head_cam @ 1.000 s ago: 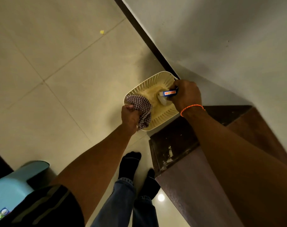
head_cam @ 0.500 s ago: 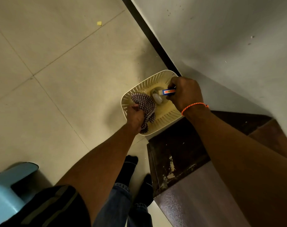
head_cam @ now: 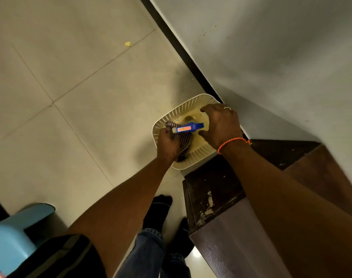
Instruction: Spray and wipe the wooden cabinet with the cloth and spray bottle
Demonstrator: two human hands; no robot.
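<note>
Subject of work: the dark brown wooden cabinet (head_cam: pixel 217 183) stands just beside the white slotted plastic basket (head_cam: pixel 201 152), on the side nearer the person, its top scuffed with pale chipped patches. No cloth or spray touches it; cleaning appears not yet begun.

Tools: both are over the basket. The brown-and-white checked cloth (head_cam: pixel 184 140) hangs bunched inside the basket's near wall, pinched in the curled fingers of the left hand (head_cam: pixel 168 144). The blue plastic spray bottle with the orange label (head_cam: pixel 188 127) lies sideways across the basket's mouth. The right hand (head_cam: pixel 221 124) arches over one end of it, fingers and thumb curved; whether it actually grips cannot be told. Judgement: the basket serves as the tool store, and the tools are being collected from or returned to it.

Surroundings: a grey wall (head_cam: pixel 271 57) with black skirting (head_cam: pixel 181 49) runs behind the basket. Pale floor tiles (head_cam: pixel 70 97) spread away from it, with a yellow scrap (head_cam: pixel 127 43) well apart. A light blue plastic stool (head_cam: pixel 10 237) stands well apart, behind the person's socked feet (head_cam: pixel 159 209).

Obstruction: the right forearm crosses above the cabinet top.
</note>
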